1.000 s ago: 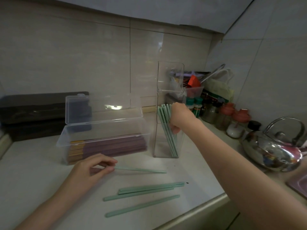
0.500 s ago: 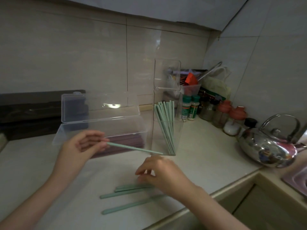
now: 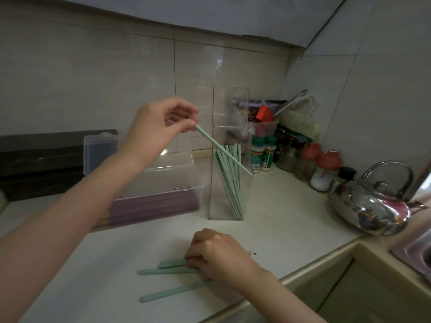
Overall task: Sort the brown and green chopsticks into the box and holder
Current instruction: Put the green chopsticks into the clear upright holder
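Found the right hand (image 3: 219,255) nearest, knuckles up, low over the bench (image 3: 291,229), its grip curled down and closed on the loose green chopsticks (image 3: 168,270). Saw those sticks lying flat, long axes running left to right under the grip, most of their length poking out to its left, one more lying apart, nearer than the grip. Could not tell whether any had left the surface. Judged bare bench to the left of that grip and beyond it ample for a lift, with the bench edge close under the forearm.

Found the left hand (image 3: 161,127) farther off and raised, its grip pinched between thumb and fingertips on one end of a single green chopstick (image 3: 224,150). Traced that stick's long axis slanting down and to the right, away from the grip, across the mouth of the clear holder (image 3: 229,201), with the free tip at about the holder's right rim, not plainly inside. Judged the coming move to turn on that slant: wanted the stick stood steeper to drop among the standing green chopsticks (image 3: 229,173). Noted the open box (image 3: 151,183) of brown chopsticks (image 3: 154,207) below the left grip, just beside the holder. Placed the jars (image 3: 263,155) and kettle (image 3: 373,206) well off to the right.
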`<state>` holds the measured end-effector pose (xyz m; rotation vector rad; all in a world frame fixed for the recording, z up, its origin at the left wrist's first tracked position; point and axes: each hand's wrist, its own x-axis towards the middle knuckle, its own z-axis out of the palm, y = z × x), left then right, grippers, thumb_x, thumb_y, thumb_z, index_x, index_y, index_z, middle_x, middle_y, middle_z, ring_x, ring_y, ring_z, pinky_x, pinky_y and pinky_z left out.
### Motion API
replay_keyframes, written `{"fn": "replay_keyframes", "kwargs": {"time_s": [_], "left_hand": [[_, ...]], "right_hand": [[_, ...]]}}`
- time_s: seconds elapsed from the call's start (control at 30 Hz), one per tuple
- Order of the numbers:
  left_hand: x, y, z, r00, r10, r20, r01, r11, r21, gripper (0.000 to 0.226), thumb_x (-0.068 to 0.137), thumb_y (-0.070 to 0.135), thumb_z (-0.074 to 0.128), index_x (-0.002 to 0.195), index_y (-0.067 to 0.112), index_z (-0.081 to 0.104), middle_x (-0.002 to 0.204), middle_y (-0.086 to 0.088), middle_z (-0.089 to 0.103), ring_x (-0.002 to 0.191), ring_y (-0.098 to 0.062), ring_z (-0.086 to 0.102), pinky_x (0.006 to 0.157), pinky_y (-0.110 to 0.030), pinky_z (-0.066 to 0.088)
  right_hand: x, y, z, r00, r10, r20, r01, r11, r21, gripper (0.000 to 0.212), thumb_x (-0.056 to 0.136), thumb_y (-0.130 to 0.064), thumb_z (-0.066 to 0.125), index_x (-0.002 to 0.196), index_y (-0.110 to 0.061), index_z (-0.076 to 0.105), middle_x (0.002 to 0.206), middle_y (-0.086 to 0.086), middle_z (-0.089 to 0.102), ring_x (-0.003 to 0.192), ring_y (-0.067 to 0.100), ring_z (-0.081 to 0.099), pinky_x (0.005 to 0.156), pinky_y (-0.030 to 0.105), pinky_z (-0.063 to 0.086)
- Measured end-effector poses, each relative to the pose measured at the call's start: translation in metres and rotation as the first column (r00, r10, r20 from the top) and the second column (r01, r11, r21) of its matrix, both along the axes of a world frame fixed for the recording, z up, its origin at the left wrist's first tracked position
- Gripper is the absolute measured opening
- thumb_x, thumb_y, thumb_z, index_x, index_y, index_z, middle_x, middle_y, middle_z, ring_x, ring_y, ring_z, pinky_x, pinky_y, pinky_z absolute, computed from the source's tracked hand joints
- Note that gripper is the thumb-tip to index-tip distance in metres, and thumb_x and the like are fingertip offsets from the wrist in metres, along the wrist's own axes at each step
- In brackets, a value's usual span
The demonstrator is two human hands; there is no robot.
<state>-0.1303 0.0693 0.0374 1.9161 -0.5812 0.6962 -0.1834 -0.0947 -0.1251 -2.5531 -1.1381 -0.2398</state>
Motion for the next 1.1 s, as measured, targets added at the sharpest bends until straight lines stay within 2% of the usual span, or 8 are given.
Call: {"fn": "replay_keyframes", "kwargs": {"time_s": [0.1,0.37,0.47,0.57,0.67,0.8,1.0,1.1], "left_hand": [[0.019,-0.007,0.014,1.000,0.010,0.018,-0.012,0.997,0.081,0.024,0.080,0.003,0.066,0.102,0.013,0.064,0.090,-0.004,0.070,0.080,-0.009,0.069,0.077,-0.019,0.055],[0.049,-0.004,0.032,1.000,-0.011,-0.009,0.012,0.997,0.081,0.024,0.080,0.001,0.065,0.101,0.012,0.064,0.086,-0.001,0.070,0.079,-0.011,0.070,0.077,-0.023,0.056],[0.055,-0.015,0.027,0.995,-0.031,-0.093,0.051,0.975,0.218,0.024,0.080,0.000,0.065,0.101,0.010,0.065,0.086,-0.003,0.070,0.079,-0.014,0.070,0.078,-0.025,0.056],[0.061,-0.029,0.019,0.989,-0.034,-0.144,0.088,0.920,0.382,0.023,0.080,0.001,0.065,0.099,0.013,0.066,0.087,-0.003,0.070,0.082,-0.014,0.069,0.082,-0.028,0.055],[0.062,-0.044,0.011,0.997,-0.019,-0.079,0.061,0.816,0.575,0.022,0.080,0.004,0.065,0.100,0.014,0.067,0.092,0.000,0.071,0.080,-0.006,0.066,0.084,-0.022,0.051],[0.061,-0.063,-0.005,0.998,-0.010,0.070,-0.045,0.678,0.734,0.018,0.082,0.009,0.066,0.099,0.014,0.070,0.096,0.000,0.073,0.087,-0.011,0.067,0.075,-0.018,0.043],[0.062,-0.070,-0.013,0.991,0.013,0.135,-0.111,0.654,0.748,0.019,0.083,0.012,0.064,0.102,0.014,0.069,0.097,-0.001,0.073,0.090,-0.015,0.067,0.071,-0.018,0.037],[0.064,-0.069,-0.016,0.994,0.022,0.106,-0.093,0.679,0.728,0.020,0.083,0.011,0.064,0.102,0.013,0.069,0.099,-0.003,0.072,0.090,-0.016,0.067,0.075,-0.020,0.042]], "right_hand": [[0.001,0.001,-0.002,1.000,0.000,0.001,0.000,1.000,0.013,0.018,0.085,-0.022,0.057,0.091,-0.014,0.071,0.095,0.008,0.063,0.093,0.027,0.055,0.069,0.032,0.041],[0.001,-0.002,-0.005,0.996,0.040,0.086,-0.039,0.999,-0.009,0.023,0.078,-0.024,0.051,0.074,-0.015,0.071,0.081,0.004,0.065,0.075,0.025,0.058,0.054,0.024,0.036],[0.001,-0.003,-0.007,0.990,0.052,0.128,-0.044,0.997,-0.067,0.012,0.072,-0.020,0.059,0.067,-0.020,0.069,0.074,-0.002,0.065,0.067,0.020,0.056,0.050,0.021,0.031],[0.002,-0.004,-0.009,0.983,0.066,0.171,-0.043,0.990,-0.137,0.007,0.070,-0.021,0.062,0.067,-0.022,0.067,0.072,-0.004,0.064,0.066,0.017,0.057,0.049,0.021,0.038],[0.002,-0.005,-0.010,0.980,0.081,0.183,-0.054,0.988,-0.148,0.010,0.072,-0.021,0.059,0.067,-0.020,0.067,0.070,-0.003,0.064,0.065,0.018,0.057,0.050,0.023,0.041],[0.002,-0.006,-0.013,0.976,0.086,0.198,-0.054,0.985,-0.162,0.009,0.075,-0.022,0.058,0.070,-0.020,0.066,0.073,-0.003,0.064,0.069,0.018,0.056,0.051,0.026,0.044],[0.003,-0.008,-0.014,0.979,0.087,0.182,-0.059,0.986,-0.156,0.010,0.075,-0.020,0.057,0.071,-0.019,0.065,0.076,-0.003,0.065,0.071,0.019,0.055,0.052,0.026,0.044],[0.002,-0.009,-0.015,0.978,0.082,0.189,-0.052,0.986,-0.161,0.010,0.077,-0.021,0.057,0.072,-0.021,0.066,0.077,-0.005,0.065,0.072,0.018,0.055,0.052,0.026,0.045]]}}
